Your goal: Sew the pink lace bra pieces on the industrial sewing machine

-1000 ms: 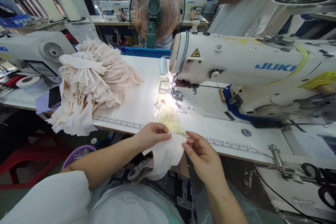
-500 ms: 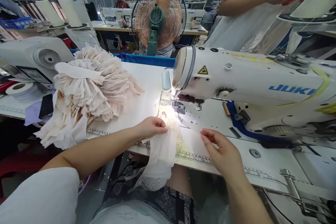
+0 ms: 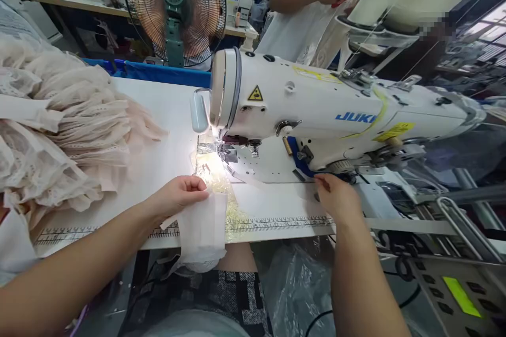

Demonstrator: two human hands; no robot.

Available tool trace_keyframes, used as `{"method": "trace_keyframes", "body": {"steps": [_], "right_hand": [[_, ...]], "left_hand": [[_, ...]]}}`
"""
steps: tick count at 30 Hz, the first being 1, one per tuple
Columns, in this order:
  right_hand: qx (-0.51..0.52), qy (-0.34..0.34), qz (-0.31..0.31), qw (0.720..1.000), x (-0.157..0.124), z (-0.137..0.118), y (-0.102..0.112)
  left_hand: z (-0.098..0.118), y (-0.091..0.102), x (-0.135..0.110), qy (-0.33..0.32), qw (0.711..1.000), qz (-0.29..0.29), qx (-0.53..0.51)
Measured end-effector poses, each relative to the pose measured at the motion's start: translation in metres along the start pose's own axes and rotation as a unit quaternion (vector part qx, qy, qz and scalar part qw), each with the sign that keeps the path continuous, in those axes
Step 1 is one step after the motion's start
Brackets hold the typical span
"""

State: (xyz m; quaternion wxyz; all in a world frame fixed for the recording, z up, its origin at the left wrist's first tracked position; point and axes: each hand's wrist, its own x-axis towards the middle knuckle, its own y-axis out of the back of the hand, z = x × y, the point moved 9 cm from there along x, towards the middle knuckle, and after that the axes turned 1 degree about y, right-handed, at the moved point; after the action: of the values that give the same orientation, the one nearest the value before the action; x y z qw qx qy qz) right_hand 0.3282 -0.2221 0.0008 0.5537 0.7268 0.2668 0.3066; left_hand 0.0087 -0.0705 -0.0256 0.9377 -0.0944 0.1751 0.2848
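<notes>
My left hand (image 3: 179, 196) is closed on a pale fabric piece (image 3: 202, 229) that hangs over the front edge of the white sewing table (image 3: 158, 131), just in front of the lit needle area (image 3: 221, 154). My right hand (image 3: 336, 197) rests on the table at the base of the white Juki sewing machine (image 3: 316, 110), its fingers curled toward a dark part under the machine arm; what the fingers touch is hidden.
A big heap of cream lace pieces (image 3: 51, 121) fills the table's left side. A green fan (image 3: 174, 10) stands behind. Another person in white (image 3: 312, 5) stands at the back right, holding something red. A control panel (image 3: 454, 284) sits at lower right.
My right hand let go of the fabric and moved right to the machine's base. My left hand keeps the fabric near the needle. The view swung right.
</notes>
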Motion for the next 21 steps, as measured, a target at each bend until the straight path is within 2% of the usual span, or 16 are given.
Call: {"method": "trace_keyframes", "body": {"steps": [7, 12, 21], "right_hand": [[-0.123, 0.061, -0.049, 0.989, 0.003, -0.036, -0.023], [-0.206, 0.108, -0.064, 0.970, 0.004, -0.055, -0.028], [-0.259, 0.105, -0.078, 0.957, 0.007, -0.055, -0.033]], "left_hand": [[-0.004, -0.001, 0.002, -0.001, 1.000, -0.009, -0.015], [-0.005, -0.002, 0.002, -0.010, 0.999, -0.014, -0.046], [-0.004, -0.001, 0.000, -0.028, 0.997, -0.011, -0.073]]}}
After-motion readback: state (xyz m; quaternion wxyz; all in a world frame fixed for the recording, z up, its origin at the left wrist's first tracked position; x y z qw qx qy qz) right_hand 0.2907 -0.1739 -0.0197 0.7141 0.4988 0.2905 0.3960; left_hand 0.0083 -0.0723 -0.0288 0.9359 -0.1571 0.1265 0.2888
